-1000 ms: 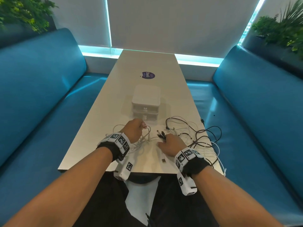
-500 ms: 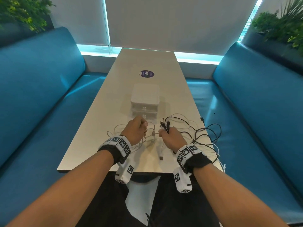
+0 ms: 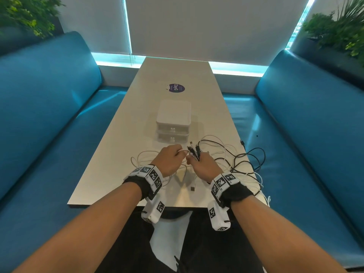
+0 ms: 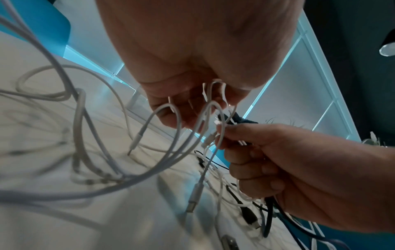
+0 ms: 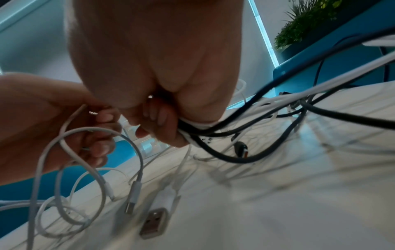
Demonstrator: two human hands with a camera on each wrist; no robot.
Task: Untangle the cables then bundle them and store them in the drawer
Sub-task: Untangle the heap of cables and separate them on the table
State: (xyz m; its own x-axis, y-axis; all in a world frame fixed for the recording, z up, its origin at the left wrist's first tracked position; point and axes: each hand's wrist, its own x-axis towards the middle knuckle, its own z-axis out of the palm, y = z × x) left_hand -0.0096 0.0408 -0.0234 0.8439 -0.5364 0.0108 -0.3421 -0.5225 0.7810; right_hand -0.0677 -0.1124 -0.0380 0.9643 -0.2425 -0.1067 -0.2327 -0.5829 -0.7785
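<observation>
A tangle of white and black cables (image 3: 232, 158) lies on the near end of the white table (image 3: 122, 154). My right hand (image 3: 201, 164) grips a bunch of black and white cable ends (image 3: 194, 150), plugs sticking up; the same bunch (image 5: 205, 128) shows in the right wrist view. My left hand (image 3: 169, 158) pinches thin white cable ends (image 4: 213, 94) close beside it, with white loops (image 4: 81, 128) hanging to the table. Both hands are raised a little above the surface, nearly touching. The small white two-drawer box (image 3: 174, 123) stands just beyond, both drawers closed.
A loose white USB plug (image 3: 192, 188) lies near the table's front edge. A purple round sticker (image 3: 176, 88) is farther up the table. Blue benches (image 3: 295, 134) flank both sides; black cable loops hang over the right edge (image 3: 256, 154).
Both hands have lifted from the table and come together. The right hand picked up the bunch of cable ends and raised it; the left hand moved right toward it with white cables.
</observation>
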